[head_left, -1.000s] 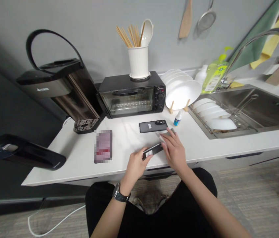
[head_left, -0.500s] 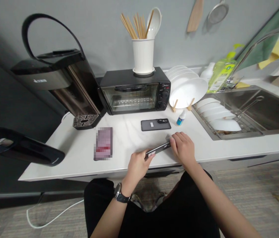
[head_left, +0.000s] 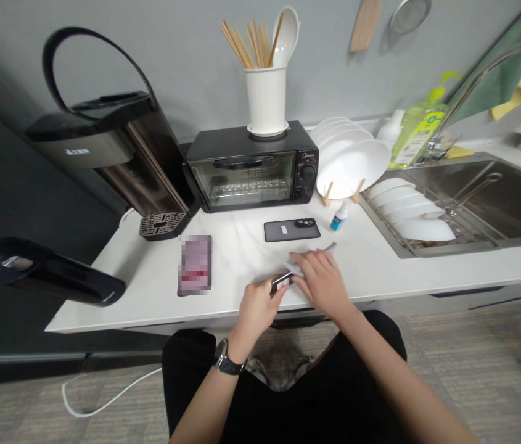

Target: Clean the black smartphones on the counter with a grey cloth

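My left hand, a watch on its wrist, grips the near-left end of a slim dark phone tilted on edge above the counter's front. Over the phone's other end, my right hand is closed on a thin grey cloth, which sticks out beyond the fingers. Most of the phone is hidden behind that hand. Behind the hands lies a dark grey phone case with a camera bump or cutout and a small white label. Right of it stands a small white spray bottle with a blue label.
A blurred-out pinkish rectangle lies left on the white counter. A toaster oven carries a utensil cup. The black dispenser stands left. Plates and a sink are to the right.
My right hand has slid left along the phone toward my left hand, and more of the grey cloth shows. The left hand keeps its hold. The view has shifted slightly.
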{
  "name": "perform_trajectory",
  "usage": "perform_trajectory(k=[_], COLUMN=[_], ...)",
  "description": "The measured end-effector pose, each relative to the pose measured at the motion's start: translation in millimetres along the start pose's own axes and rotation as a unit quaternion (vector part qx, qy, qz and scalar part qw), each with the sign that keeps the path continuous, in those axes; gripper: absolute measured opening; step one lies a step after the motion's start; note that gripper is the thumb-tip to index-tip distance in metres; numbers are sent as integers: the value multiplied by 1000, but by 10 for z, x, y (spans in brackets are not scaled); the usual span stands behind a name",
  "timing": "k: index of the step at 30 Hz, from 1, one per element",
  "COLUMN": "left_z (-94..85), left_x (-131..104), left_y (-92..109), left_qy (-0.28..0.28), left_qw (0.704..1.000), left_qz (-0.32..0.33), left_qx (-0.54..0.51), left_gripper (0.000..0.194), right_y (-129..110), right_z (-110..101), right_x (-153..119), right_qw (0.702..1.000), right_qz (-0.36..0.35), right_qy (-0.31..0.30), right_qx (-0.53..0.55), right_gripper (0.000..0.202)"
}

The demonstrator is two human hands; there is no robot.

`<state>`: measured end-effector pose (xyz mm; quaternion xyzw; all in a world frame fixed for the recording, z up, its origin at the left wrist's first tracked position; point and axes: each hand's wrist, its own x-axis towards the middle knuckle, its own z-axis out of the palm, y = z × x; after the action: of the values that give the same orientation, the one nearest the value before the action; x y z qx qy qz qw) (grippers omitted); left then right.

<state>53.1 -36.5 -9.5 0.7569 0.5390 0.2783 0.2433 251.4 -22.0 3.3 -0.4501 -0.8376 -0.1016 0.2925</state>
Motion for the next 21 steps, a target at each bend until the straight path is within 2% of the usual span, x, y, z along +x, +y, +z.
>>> perform_trajectory(k=[2, 4, 7, 9, 11, 13, 14, 16, 18, 21], left_z=[-12, -17, -13, -2, 14, 28, 31, 26, 8, -25], left_x=[1, 1, 2, 0, -6, -13, -15, -14, -8, 3], left_y=[38, 56, 44, 15, -22, -49, -54, -43, -9, 48], left_qy=[10, 18, 19, 11, 3, 1, 1, 0, 1, 9], left_qw=[1000, 999, 1000, 1000, 999, 998, 997, 998, 1000, 1000], left_qz=[0, 0, 4, 9, 17, 21, 20, 15, 14, 16], left_qx=[-27, -32, -24, -1, 34, 62, 68, 58, 24, -22], left_gripper=[23, 24, 22, 21, 21, 22, 23, 22, 22, 25], right_y=[251, 321, 52, -268, -546, -659, -634, -439, -138, 205], right_z=[-51, -72, -40, 2, 36, 51, 50, 29, -10, -56], right_x=[10, 41, 89, 101, 93, 69, 54, 29, 23, 60], right_qw=[998, 993, 988, 994, 997, 995, 994, 996, 1000, 996], right_qz=[57, 108, 145, 102, 22, -44, -61, -55, -11, 77], right_qy=[12, 27, 54, 47, 18, -9, -17, -17, -8, 21], right_qx=[-26, -43, -29, 17, 68, 92, 89, 63, 20, -38], right_gripper=[35, 37, 34, 31, 35, 44, 46, 43, 33, 35])
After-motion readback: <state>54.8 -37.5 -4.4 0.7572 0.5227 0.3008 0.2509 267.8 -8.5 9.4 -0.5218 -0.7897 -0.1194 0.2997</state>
